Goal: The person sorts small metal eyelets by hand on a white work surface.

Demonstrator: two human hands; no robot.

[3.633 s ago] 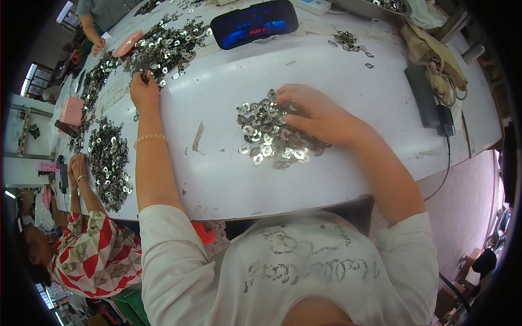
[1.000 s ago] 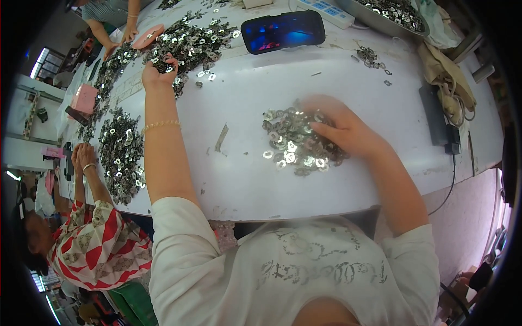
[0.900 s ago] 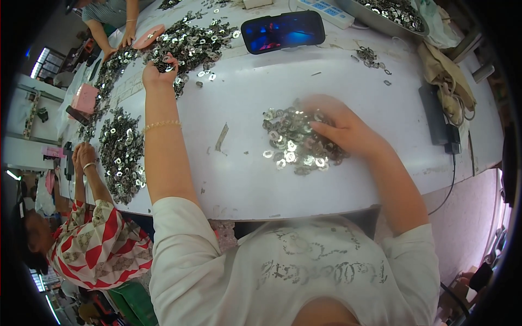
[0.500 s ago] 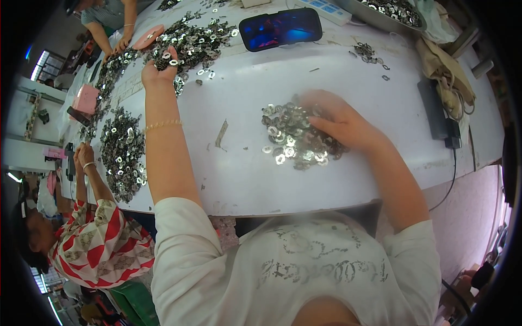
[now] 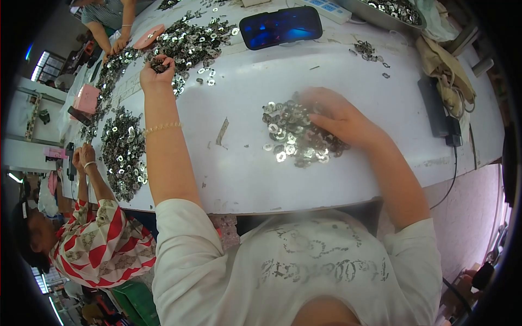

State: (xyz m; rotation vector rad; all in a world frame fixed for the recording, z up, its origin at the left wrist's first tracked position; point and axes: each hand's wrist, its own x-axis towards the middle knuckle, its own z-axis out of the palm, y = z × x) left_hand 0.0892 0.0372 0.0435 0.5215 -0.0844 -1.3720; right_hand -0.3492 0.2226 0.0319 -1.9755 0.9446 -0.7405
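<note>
My left hand (image 5: 157, 75) reaches to the far left, its fingers curled round several small shiny metal pieces, at the near edge of a large spread of the same pieces (image 5: 198, 43). My right hand (image 5: 340, 117) lies over the far right side of a smaller heap of metal pieces (image 5: 291, 133) in the middle of the table. Its thumb is apart from the fingers and rests on the heap; the fingertips are blurred and partly hidden. The pieces look like flat rings or washers with a hole in each.
A phone (image 5: 280, 28) with a lit screen stands beyond the heap. A metal tray (image 5: 380, 19) of pieces is at the far right, near a black power adapter (image 5: 432, 111). Two other people work at the left, beside another pile (image 5: 122, 155) and a pink box (image 5: 86, 99).
My left hand has drawn slightly nearer and its fingers have closed further round the pieces. My right hand has stayed over the heap, with only a slight shift.
</note>
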